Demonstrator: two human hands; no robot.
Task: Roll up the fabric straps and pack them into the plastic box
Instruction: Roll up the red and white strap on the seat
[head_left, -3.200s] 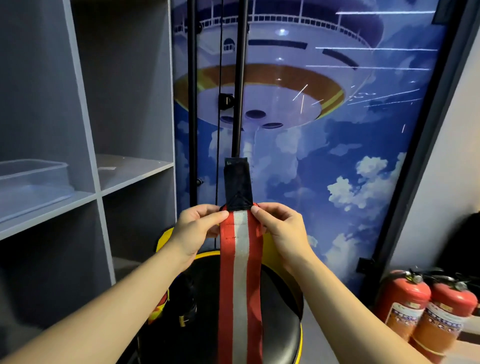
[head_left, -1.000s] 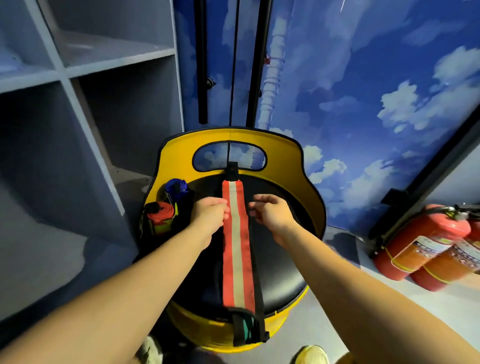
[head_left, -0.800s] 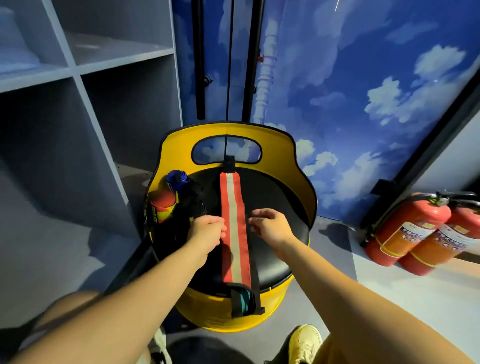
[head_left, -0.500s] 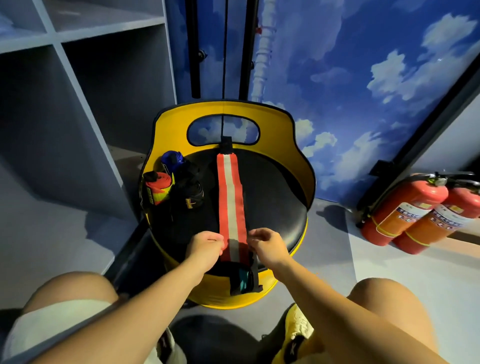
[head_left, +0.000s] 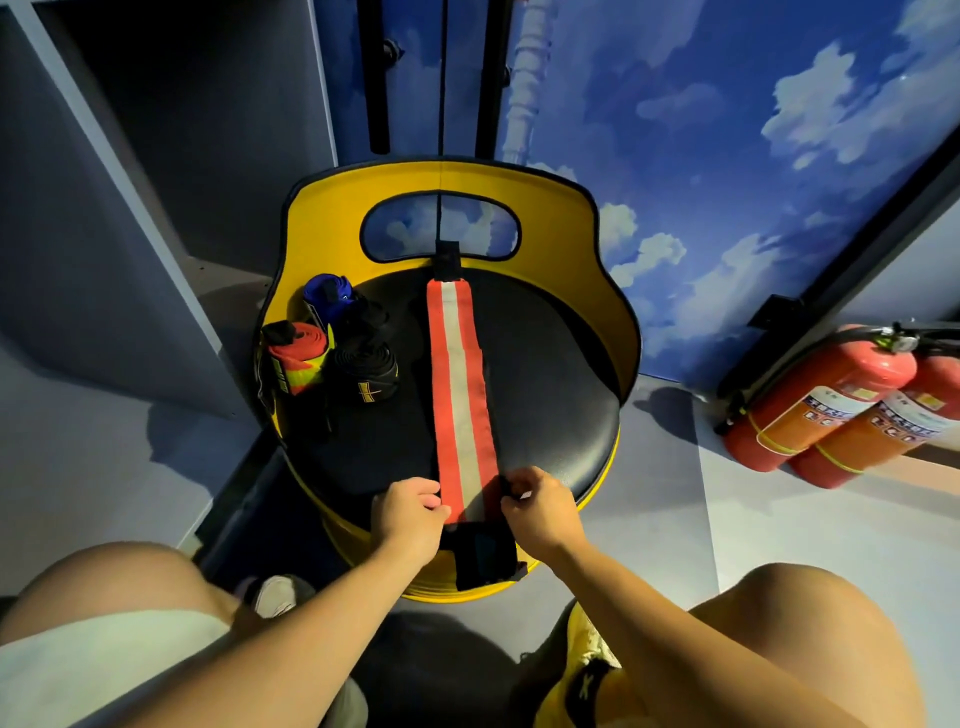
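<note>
The near end of the red-and-white strap (head_left: 462, 400) is pinched at its edges by curled fingers of the left hand (head_left: 410, 514) and right hand (head_left: 540, 512), its length laid flat beyond them across the black seat (head_left: 550, 384), rolled straps (head_left: 332, 353) noted beyond-left.

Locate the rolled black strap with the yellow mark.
Head view: the rolled black strap sits left on the black seat, between the red-yellow roll and the flat red-white strap.

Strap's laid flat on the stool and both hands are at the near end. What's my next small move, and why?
Probably start rolling: fold the black end tab up onto the red-and-white strap. It lies flat along the seat, with left hand and right hand pinching its near edges.
</note>
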